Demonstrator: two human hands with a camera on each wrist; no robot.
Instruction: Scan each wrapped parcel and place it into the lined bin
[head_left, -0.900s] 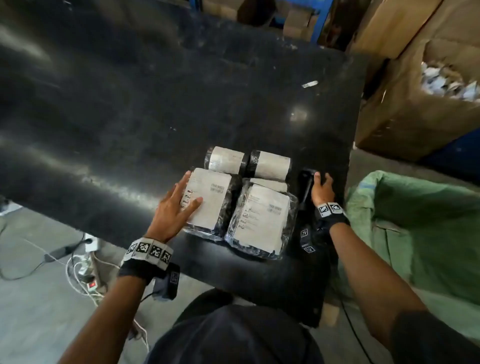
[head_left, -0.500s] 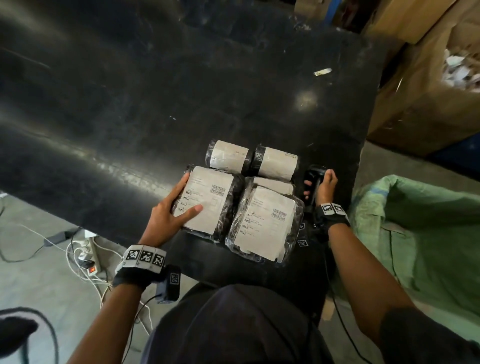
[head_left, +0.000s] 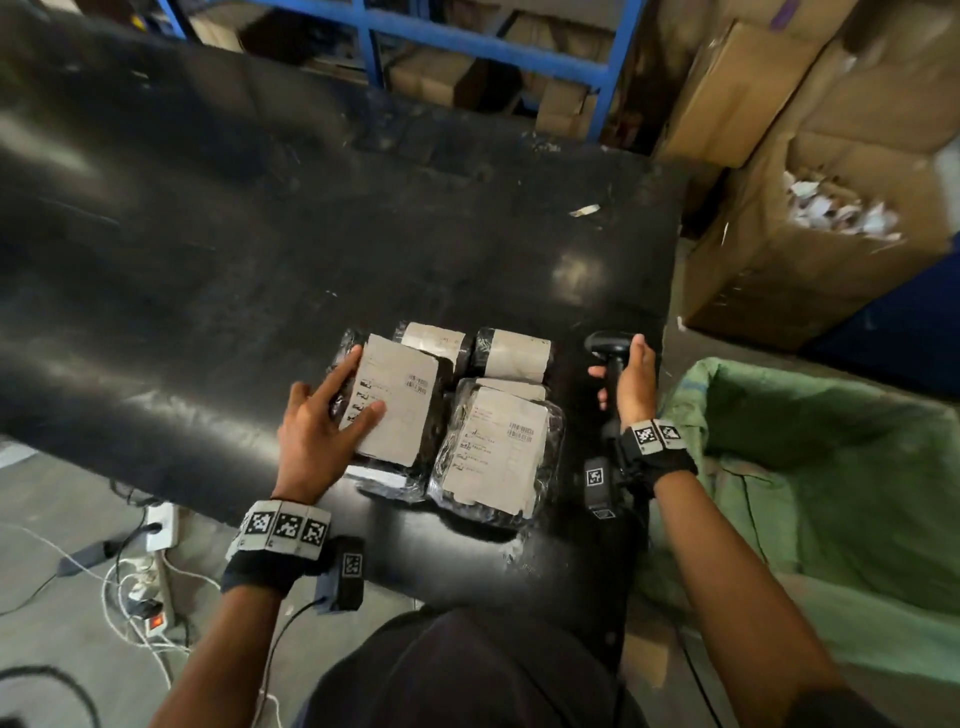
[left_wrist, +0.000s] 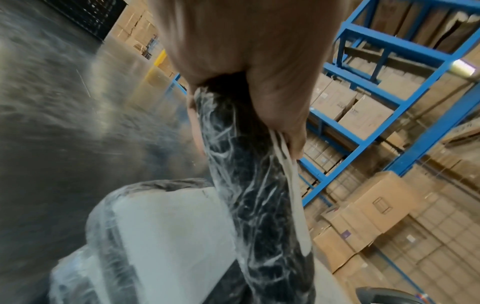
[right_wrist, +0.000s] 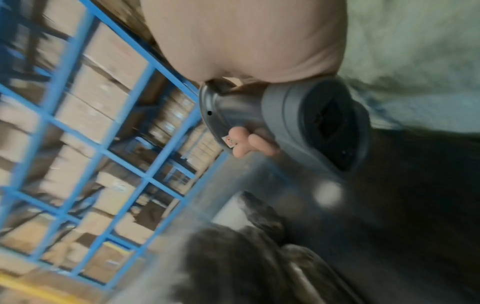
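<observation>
From the head camera we see a black table (head_left: 363, 249) with a cluster of wrapped parcels near its edge closest to the person. The left hand (head_left: 317, 421) grips the left parcel (head_left: 400, 400) of the cluster, thumb laid on its white label and fingers round its left edge; that side is tilted up off the table. Just right of it lies the right parcel (head_left: 498, 452), flat, label up. Behind these two, farther from the person, lie two rolled parcels (head_left: 514, 353) side by side. Right of the cluster, the right hand (head_left: 631, 379) is wrapped round the handle of a black scanner (head_left: 608, 345) held above the table. Right of the table stands the green-lined bin (head_left: 831, 467), and behind that an open cardboard box (head_left: 810, 249).

From the left wrist we see the left hand (left_wrist: 259, 61) clamped on the edge of the left parcel (left_wrist: 254, 195), thumb pressing its label, with another labelled parcel beneath. Blue shelving (left_wrist: 389, 102) holds cartons behind the table.

From the right wrist we see the right hand (right_wrist: 246, 41) closed about the scanner (right_wrist: 298, 123), fingertips (right_wrist: 241, 148) curled round its neck, above the blurred parcels.
</observation>
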